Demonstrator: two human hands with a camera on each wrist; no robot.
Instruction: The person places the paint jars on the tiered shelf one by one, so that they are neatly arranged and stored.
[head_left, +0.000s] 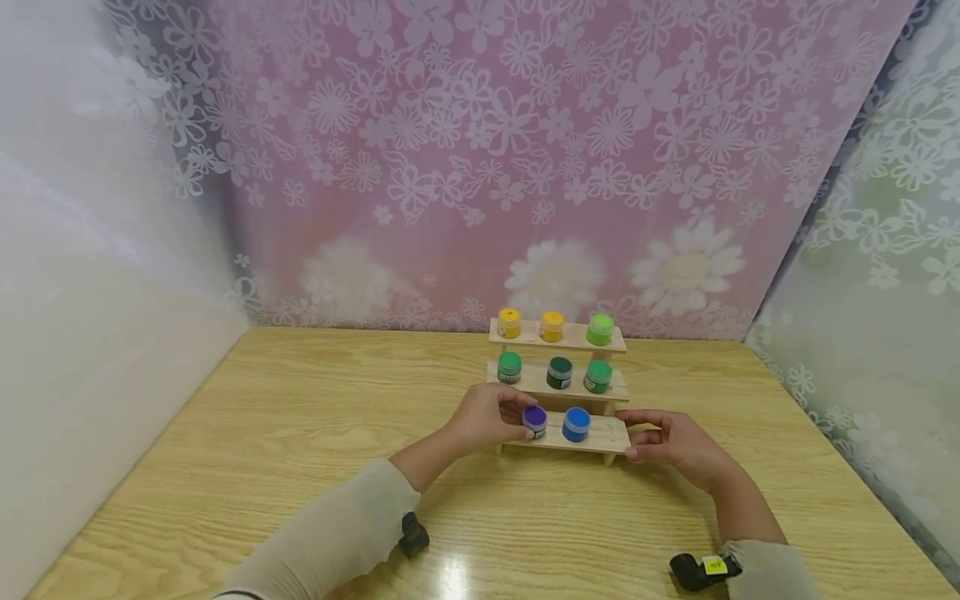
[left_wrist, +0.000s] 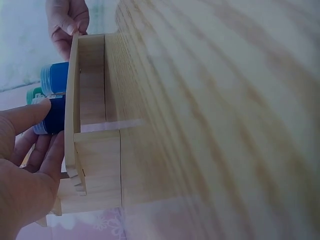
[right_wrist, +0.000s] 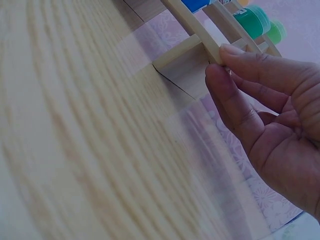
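A three-step wooden rack [head_left: 558, 381] holds small paint jars. On its lowest step, my left hand [head_left: 487, 421] grips a purple paint jar [head_left: 535, 420] between thumb and fingers. The left wrist view shows this jar [left_wrist: 55, 116] as dark blue, its base right at the board. Beside it stands a blue paint jar [head_left: 576, 424]. My right hand [head_left: 678, 446] pinches the right end of the lowest step [right_wrist: 202, 37], thumb on one face and index finger at the edge. Part of the left fingers is hidden behind the purple jar.
On the middle step stand two green jars [head_left: 509, 367] and a dark green jar [head_left: 559, 373]. The top step bears two yellow jars [head_left: 551, 326] and a light green jar [head_left: 600, 329]. A pink flowered curtain [head_left: 480, 167] hangs behind the wooden table [head_left: 337, 400].
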